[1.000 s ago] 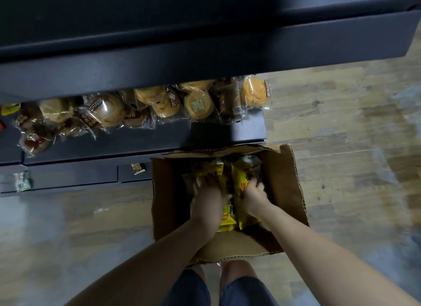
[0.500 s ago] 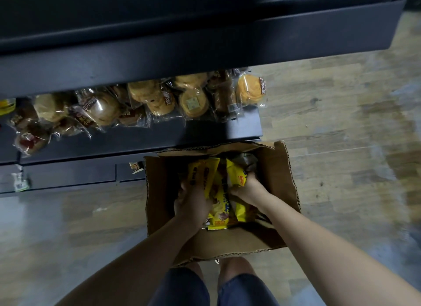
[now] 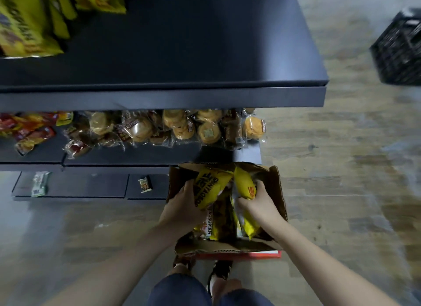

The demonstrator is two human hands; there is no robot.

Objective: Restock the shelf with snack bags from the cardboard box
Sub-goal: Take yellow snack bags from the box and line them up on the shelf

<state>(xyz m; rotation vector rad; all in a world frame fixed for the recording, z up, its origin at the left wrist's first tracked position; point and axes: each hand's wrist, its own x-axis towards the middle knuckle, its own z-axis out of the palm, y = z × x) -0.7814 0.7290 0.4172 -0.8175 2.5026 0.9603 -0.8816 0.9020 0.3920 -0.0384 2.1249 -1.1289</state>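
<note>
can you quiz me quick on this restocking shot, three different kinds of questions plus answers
1. True or false: both hands are inside the cardboard box.
2. Multiple choice: the upper shelf already holds yellow bags at its A) left end B) right end C) middle.
3. Fill in: the wrapped buns sit on the shelf directly ____ the upper shelf.

Key
1. True. The left hand grips a yellow snack bag, and the right hand grips another yellow bag.
2. A. The yellow bags lie at the left; the rest shows bare.
3. below
</note>
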